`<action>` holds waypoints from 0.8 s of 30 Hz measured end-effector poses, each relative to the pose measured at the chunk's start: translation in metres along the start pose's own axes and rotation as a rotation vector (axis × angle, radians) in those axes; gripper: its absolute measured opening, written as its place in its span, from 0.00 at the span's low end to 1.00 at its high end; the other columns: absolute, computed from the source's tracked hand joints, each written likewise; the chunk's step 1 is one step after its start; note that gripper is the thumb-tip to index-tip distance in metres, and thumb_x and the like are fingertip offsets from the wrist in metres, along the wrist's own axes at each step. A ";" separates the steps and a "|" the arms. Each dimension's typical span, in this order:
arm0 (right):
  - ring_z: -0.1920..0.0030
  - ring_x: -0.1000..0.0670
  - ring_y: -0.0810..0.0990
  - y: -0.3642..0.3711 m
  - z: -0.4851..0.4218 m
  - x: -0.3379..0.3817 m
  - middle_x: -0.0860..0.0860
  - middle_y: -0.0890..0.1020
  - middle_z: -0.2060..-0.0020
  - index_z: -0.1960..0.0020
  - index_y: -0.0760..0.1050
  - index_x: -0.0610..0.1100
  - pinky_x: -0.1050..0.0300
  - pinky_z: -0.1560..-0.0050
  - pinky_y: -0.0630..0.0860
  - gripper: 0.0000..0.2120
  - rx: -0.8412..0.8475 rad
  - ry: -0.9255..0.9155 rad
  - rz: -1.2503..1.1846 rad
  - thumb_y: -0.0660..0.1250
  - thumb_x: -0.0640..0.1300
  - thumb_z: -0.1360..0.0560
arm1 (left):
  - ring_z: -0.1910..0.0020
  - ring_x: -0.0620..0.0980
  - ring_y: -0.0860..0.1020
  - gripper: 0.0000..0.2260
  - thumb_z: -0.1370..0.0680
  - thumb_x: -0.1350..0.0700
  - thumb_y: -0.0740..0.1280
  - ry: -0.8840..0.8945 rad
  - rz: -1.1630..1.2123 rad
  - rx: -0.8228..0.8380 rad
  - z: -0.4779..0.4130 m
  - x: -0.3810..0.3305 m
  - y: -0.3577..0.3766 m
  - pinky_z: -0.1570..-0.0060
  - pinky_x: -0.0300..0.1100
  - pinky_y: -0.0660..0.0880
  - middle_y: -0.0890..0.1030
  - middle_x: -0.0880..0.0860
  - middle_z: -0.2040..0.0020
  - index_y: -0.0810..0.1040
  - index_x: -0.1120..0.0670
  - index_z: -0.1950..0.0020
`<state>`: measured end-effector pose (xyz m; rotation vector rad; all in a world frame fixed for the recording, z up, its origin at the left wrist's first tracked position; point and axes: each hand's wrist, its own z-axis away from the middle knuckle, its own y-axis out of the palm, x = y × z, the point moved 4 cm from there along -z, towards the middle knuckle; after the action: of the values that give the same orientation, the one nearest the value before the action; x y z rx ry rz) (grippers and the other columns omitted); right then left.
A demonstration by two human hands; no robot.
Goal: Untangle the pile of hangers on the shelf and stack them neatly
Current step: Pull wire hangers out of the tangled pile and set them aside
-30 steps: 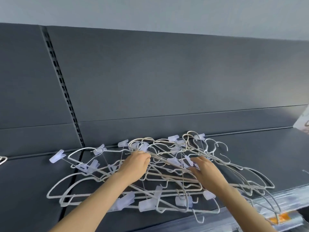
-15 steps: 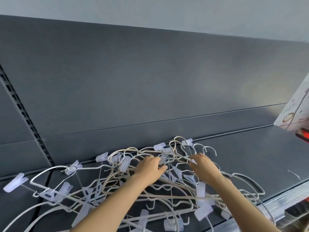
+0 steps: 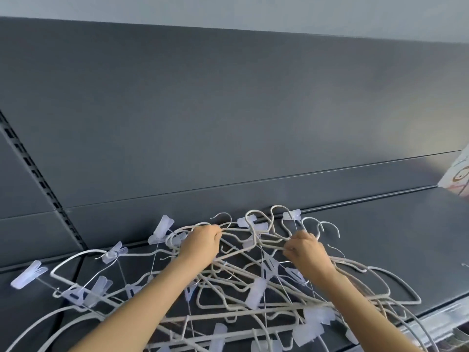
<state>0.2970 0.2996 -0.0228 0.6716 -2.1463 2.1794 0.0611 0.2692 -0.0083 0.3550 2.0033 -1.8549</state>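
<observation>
Fingers (image 3: 217,231) of the left hand (image 3: 200,243) pinch a hanger wire near the hooks; the right hand (image 3: 305,252) curls closed around another strand. Both forearms reach up over the pile of hangers (image 3: 241,288), which sprawls knotted across the shelf (image 3: 406,237). Judging by this, nothing is stacked yet.

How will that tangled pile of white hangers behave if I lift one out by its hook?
The pile of hangers probably comes up as a clump, since hooks and bars are visibly interlocked. Each thin frame looks light and fairly stiff. The translucent clips may snag other wires, so the left hand and right hand may need to wiggle it free.
</observation>
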 end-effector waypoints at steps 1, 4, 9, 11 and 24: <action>0.46 0.47 0.74 -0.003 0.000 0.003 0.49 0.77 0.48 0.52 0.81 0.43 0.53 0.50 0.74 0.10 -0.022 -0.016 -0.030 0.62 0.44 0.24 | 0.65 0.58 0.76 0.15 0.22 0.59 0.56 -0.013 0.016 -0.012 0.002 0.007 -0.004 0.67 0.44 0.64 0.69 0.52 0.70 0.64 0.52 0.69; 0.55 0.48 0.77 -0.018 0.000 0.012 0.49 0.80 0.55 0.53 0.79 0.43 0.52 0.56 0.74 0.09 -0.030 -0.013 -0.155 0.61 0.45 0.23 | 0.63 0.58 0.78 0.13 0.21 0.59 0.58 -0.042 0.097 -0.060 0.007 0.025 -0.017 0.65 0.47 0.69 0.74 0.55 0.68 0.71 0.58 0.65; 0.67 0.52 0.72 -0.037 0.003 0.009 0.56 0.76 0.71 0.54 0.79 0.47 0.55 0.64 0.69 0.07 -0.082 -0.011 -0.177 0.63 0.47 0.23 | 0.73 0.46 0.68 0.10 0.22 0.59 0.61 -0.038 0.208 -0.127 0.018 0.038 -0.034 0.67 0.42 0.66 0.80 0.55 0.66 0.81 0.58 0.57; 0.66 0.49 0.74 -0.040 0.003 0.003 0.51 0.80 0.68 0.53 0.79 0.45 0.54 0.63 0.71 0.08 -0.097 0.012 -0.189 0.63 0.47 0.24 | 0.74 0.46 0.64 0.10 0.22 0.59 0.60 -0.044 0.191 -0.089 0.019 0.048 -0.033 0.68 0.41 0.64 0.79 0.59 0.65 0.74 0.50 0.61; 0.52 0.45 0.75 0.004 -0.007 -0.010 0.46 0.78 0.54 0.52 0.78 0.40 0.53 0.57 0.73 0.09 -0.151 0.155 -0.013 0.60 0.43 0.23 | 0.57 0.50 0.59 0.11 0.22 0.61 0.57 -0.147 0.091 -0.052 0.025 0.061 -0.014 0.57 0.39 0.58 0.72 0.49 0.61 0.74 0.55 0.63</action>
<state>0.3027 0.3089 -0.0298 0.4889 -2.1907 1.9659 0.0028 0.2380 -0.0239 0.2811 1.9010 -1.7189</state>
